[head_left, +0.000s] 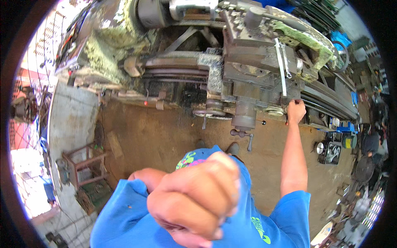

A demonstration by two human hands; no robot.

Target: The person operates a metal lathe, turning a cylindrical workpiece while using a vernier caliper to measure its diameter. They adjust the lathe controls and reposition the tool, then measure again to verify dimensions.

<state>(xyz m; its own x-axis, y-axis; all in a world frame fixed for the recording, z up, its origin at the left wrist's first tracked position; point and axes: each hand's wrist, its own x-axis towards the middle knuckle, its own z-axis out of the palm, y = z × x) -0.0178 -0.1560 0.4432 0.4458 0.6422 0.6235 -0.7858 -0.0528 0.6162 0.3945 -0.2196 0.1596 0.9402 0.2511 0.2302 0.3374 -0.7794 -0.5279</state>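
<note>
My left hand (pixel 194 198) is raised close in front of my chest, large in view. Its fingers are curled into a fist, and whatever they may hold is hidden. My right arm reaches out to the lathe carriage (pixel 248 62). There my right hand (pixel 296 111) touches the front right corner of the carriage with its fingers closed; what is between them cannot be made out. Just beyond that hand, a long flat steel strip (pixel 281 68) and a wrench (pixel 286 62) lie on the carriage. The tool post (pixel 252 25) stands at its far side.
The chuck (pixel 153 12) is at the far left of the lathe. A crank handle (pixel 244 134) and a handwheel (pixel 213 112) stick out toward me. To the right on the floor are a black tray (pixel 331 153) and a tin (pixel 349 141). A wooden stool frame (pixel 87 165) stands at left.
</note>
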